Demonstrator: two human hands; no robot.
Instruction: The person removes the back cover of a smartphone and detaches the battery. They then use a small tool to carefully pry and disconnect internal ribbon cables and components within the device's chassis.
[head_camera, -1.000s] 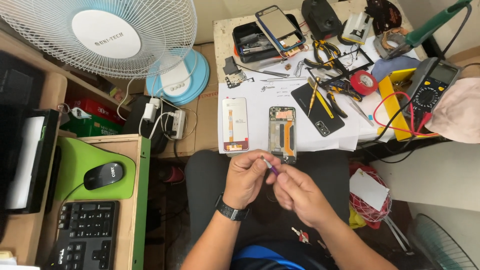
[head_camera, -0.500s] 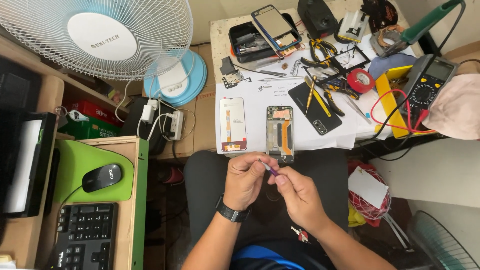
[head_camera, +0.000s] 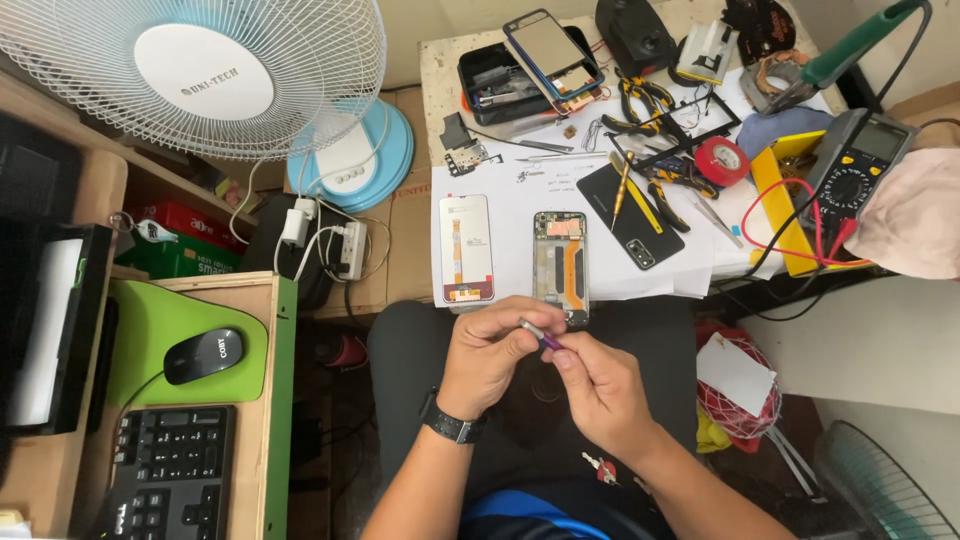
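Over my lap, my left hand (head_camera: 488, 352) and my right hand (head_camera: 600, 388) pinch a small purple and silver tool (head_camera: 541, 336) between their fingertips. A black watch sits on my left wrist. Just beyond my fingers, at the table's near edge, lies an opened phone frame (head_camera: 560, 262) with an orange flex cable showing. A detached phone screen panel (head_camera: 466, 248) lies face down to its left on white paper.
The worktable (head_camera: 430, 55) holds a black phone back cover (head_camera: 632, 216), a yellow screwdriver, pliers, red tape roll (head_camera: 722, 160), a multimeter (head_camera: 862, 160) with red leads and a soldering iron. A white fan (head_camera: 205, 75), power strip, mouse (head_camera: 202, 354) and keyboard stand at left.
Both hands stay together over my lap on the small tool; the fingers have shifted only slightly. The view has drifted a little.
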